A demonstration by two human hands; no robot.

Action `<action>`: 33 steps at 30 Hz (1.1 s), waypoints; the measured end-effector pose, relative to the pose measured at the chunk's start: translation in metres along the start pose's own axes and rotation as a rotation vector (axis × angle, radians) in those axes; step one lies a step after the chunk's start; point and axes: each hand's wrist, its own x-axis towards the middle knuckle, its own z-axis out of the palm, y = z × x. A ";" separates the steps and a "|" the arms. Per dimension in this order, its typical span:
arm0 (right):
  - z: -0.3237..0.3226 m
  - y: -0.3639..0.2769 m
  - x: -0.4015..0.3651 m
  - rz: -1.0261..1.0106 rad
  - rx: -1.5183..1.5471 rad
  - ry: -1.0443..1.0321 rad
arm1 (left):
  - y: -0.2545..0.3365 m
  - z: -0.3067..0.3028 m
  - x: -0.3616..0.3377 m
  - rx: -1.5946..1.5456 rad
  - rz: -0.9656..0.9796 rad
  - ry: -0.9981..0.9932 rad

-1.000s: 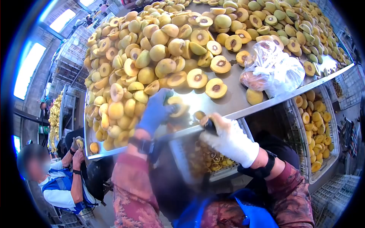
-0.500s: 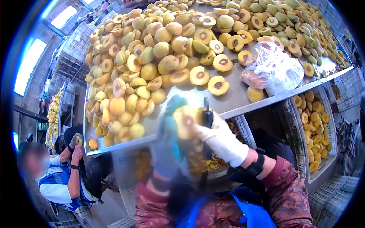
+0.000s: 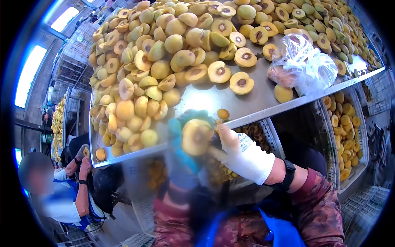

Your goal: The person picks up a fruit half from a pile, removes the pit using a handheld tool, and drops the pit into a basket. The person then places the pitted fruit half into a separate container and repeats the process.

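Over the table's front edge, my left hand (image 3: pixel 181 142) in a teal glove is closed around a yellow peach half (image 3: pixel 194 138), its cut face turned toward my right hand. My right hand (image 3: pixel 243 154), in a white glove, is closed with thumb and fingers at the peach's right side. It grips a small dark hand tool (image 3: pixel 214 141), mostly hidden by the fingers and blurred. A small orange-brown fruit piece (image 3: pixel 223 114) lies on the metal table (image 3: pixel 197 99) just beyond my hands. Cut peach halves (image 3: pixel 241 83) lie behind it.
Heaps of peach halves (image 3: pixel 164 45) cover much of the table. A clear plastic bag (image 3: pixel 306 68) lies near the front edge. Below stand a crate of peach halves (image 3: pixel 343 140) and a crate of fruit scraps (image 3: pixel 255 138). A co-worker (image 3: pixel 68 193) sits at left, holding fruit.
My right hand has turned and lowered, bringing the dark tool from upright above the peach to beside it. The small fruit piece now shows on the table. The view has shifted slightly.
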 end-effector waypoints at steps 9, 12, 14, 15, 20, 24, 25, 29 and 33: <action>0.017 0.012 -0.007 0.017 0.152 0.022 | -0.004 0.000 -0.012 0.320 0.154 -0.106; 0.026 0.016 -0.012 0.102 0.366 -0.062 | -0.004 -0.004 -0.015 0.598 0.273 -0.092; 0.025 0.014 -0.014 0.199 0.489 -0.138 | -0.002 -0.005 -0.016 0.626 0.305 -0.097; 0.014 0.001 -0.014 0.257 0.553 -0.156 | -0.003 -0.009 -0.016 0.784 0.384 -0.106; 0.018 0.013 -0.019 0.014 0.394 -0.214 | -0.002 -0.009 -0.018 0.679 0.446 -0.130; 0.024 0.011 -0.027 -0.085 0.288 -0.094 | -0.001 -0.013 -0.018 0.799 0.409 -0.106; 0.020 0.008 -0.027 -0.125 0.199 -0.052 | 0.000 -0.013 -0.018 0.824 0.371 -0.120; 0.004 -0.005 -0.027 0.182 0.220 -0.330 | 0.013 -0.010 -0.012 0.553 0.069 -0.254; -0.009 -0.013 -0.015 0.452 0.522 -0.407 | 0.006 -0.011 -0.006 0.445 0.022 -0.207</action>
